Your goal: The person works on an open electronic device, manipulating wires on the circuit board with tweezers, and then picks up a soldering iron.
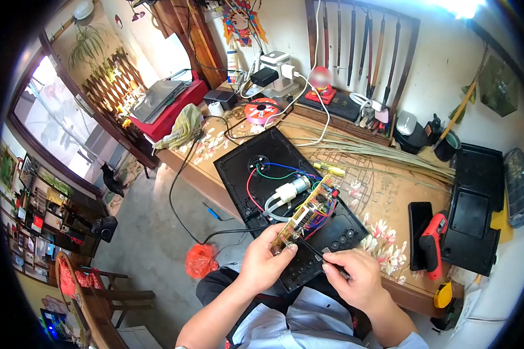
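Note:
My left hand grips the lower end of a long, narrow circuit board, its thumb on the near end. The board is tilted above a black plastic housing, with coloured wires running from it. My right hand is closed on a thin black cable that reaches toward the board's lower end. Behind the board, a white and silver pump with a clear tube rests in the housing. A yellow-handled screwdriver lies beyond the board's upper end.
On the right of the table are a black phone, a red tool and a black open case. Long dry strips lie across the back. A red bag is on the floor at left.

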### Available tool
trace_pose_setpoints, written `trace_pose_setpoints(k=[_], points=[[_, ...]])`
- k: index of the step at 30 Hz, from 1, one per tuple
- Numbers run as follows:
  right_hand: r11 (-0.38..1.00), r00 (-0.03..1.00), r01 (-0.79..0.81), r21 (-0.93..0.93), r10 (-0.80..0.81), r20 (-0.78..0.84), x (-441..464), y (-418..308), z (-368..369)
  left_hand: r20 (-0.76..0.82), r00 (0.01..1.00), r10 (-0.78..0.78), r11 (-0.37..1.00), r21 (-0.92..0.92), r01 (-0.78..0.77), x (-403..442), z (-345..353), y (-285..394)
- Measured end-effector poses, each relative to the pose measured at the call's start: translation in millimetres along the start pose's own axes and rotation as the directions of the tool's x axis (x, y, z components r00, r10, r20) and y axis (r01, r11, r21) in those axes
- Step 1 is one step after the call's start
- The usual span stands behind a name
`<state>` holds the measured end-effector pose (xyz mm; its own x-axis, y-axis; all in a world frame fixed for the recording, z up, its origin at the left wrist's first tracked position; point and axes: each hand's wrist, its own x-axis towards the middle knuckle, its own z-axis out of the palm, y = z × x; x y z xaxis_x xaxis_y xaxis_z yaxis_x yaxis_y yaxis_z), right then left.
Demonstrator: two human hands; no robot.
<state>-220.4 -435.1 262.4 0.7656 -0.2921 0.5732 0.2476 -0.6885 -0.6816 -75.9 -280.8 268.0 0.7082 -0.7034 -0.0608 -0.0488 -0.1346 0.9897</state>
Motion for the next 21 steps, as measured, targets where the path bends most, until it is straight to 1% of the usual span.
trace_pose_setpoints(k=[1,2,3,4,5,6,7,9,10,11,12,13,14,15,16,17,18,19,21], points=[[0.986,0.998,0.035,-0.166,-0.025,0.06,1,-4,-3,0.0,1.0,0.003,1.0,-0.003,-0.003,-1,1,-1],[0.943,0.992,0.077,-0.324,-0.038,0.122,1,-7,-6,-0.013,1.0,0.014,0.997,0.082,-0.013,-3,2,-2],[0.941,0.992,0.077,-0.329,-0.039,0.122,2,-12,-7,-0.025,0.999,0.027,0.986,0.165,-0.022,-3,3,-2],[0.901,0.984,0.048,-0.431,0.031,0.175,3,-18,-6,-0.023,0.999,0.03,0.987,0.161,-0.025,-4,5,-1],[0.849,0.97,0.026,-0.528,0.107,0.219,4,-22,-5,-0.024,0.995,0.092,0.967,0.242,-0.084,-5,7,2],[0.845,0.974,0.031,-0.534,0.094,0.206,2,-17,-1,-0.022,0.987,0.156,0.937,0.321,-0.141,-6,9,5],[0.842,0.974,0.036,-0.538,0.09,0.207,1,-15,1,-0.023,0.987,0.161,0.937,0.316,-0.145,-6,11,7],[0.896,0.964,-0.093,-0.434,0.19,0.184,0,-14,3,-0.041,0.978,0.205,0.911,0.374,-0.175,-7,12,10],[0.896,0.965,-0.089,-0.435,0.186,0.185,0,-14,4,-0.044,0.977,0.208,0.91,0.374,-0.176,-8,12,12],[0.92,0.91,-0.308,-0.242,0.359,0.206,-1,-13,4,-0.038,0.982,0.187,0.908,0.388,-0.158,-9,13,13],[0.856,0.821,-0.514,-0.047,0.507,0.261,-1,-12,3,-0.03,0.985,0.169,0.905,0.401,-0.143,-9,13,13],[0.857,0.822,-0.513,-0.049,0.507,0.259,0,-10,2,-0.03,0.985,0.171,0.905,0.399,-0.145,-9,14,13],[0.701,0.703,-0.696,0.156,0.62,0.348,1,-8,1,-0.033,0.978,0.204,0.897,0.406,-0.173,-9,15,12],[0.465,0.568,-0.823,0.326,0.681,0.463,3,-7,1,-0.037,0.971,0.236,0.889,0.413,-0.2,-9,15,11],[0.595,0.656,-0.754,0.277,0.661,0.365,-1,-8,5,-0.038,0.971,0.237,0.89,0.41,-0.201,-9,15,12],[0.597,0.656,-0.754,0.274,0.661,0.364,-2,-8,7,-0.041,0.969,0.245,0.884,0.421,-0.205,-9,15,12],[0.902,0.886,-0.43,-0.046,0.431,0.17,-2,-8,9,-0.044,0.967,0.252,0.877,0.432,-0.209,-9,15,13],[0.909,0.992,-0.024,-0.417,0.073,0.101,-2,-7,10,-0.046,0.966,0.253,0.879,0.428,-0.21,-8,15,13],[0.902,0.996,-0.007,-0.432,0.046,0.08,-3,-6,11,-0.03,0.956,0.293,0.873,0.415,-0.255,-9,13,15]])
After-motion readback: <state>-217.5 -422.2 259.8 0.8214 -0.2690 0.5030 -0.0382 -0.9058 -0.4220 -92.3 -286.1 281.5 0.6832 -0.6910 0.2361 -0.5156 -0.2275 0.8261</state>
